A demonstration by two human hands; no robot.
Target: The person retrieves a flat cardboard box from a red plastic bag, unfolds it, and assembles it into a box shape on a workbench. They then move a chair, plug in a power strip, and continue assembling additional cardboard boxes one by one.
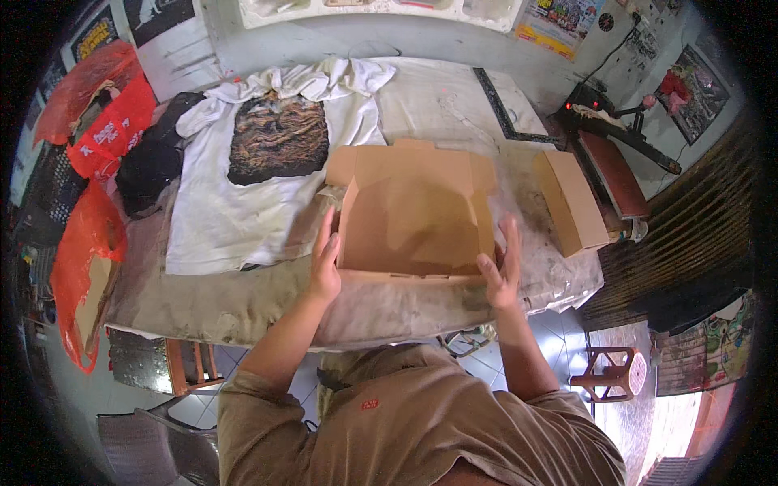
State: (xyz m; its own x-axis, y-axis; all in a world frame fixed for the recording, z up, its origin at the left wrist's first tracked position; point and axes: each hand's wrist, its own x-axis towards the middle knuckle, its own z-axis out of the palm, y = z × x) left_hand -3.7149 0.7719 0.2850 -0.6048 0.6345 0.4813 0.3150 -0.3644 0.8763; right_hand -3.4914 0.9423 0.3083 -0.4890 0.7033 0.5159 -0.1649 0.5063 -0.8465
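In front of me on the cloth-covered table, an open brown cardboard box [405, 235] stands with its lid raised at the far side. Its inside shows only bare cardboard. My left hand [326, 263] is at the box's left wall, fingers stretched out along it. At the near right corner is my right hand [504, 271], with fingers extended and spread from the thumb. The thumb lies by the box's rim, while the fingers stay outside the wall. Neither hand's fingers are wrapped round the cardboard. How firmly the palms press on it cannot be seen.
A white T-shirt [215, 223] with a dark print lies left of the box. Farther right stands a closed, narrow cardboard box [570, 202]. Red plastic bags [81, 283] hang at the left. A brown stool [608, 373] stands on the floor at right.
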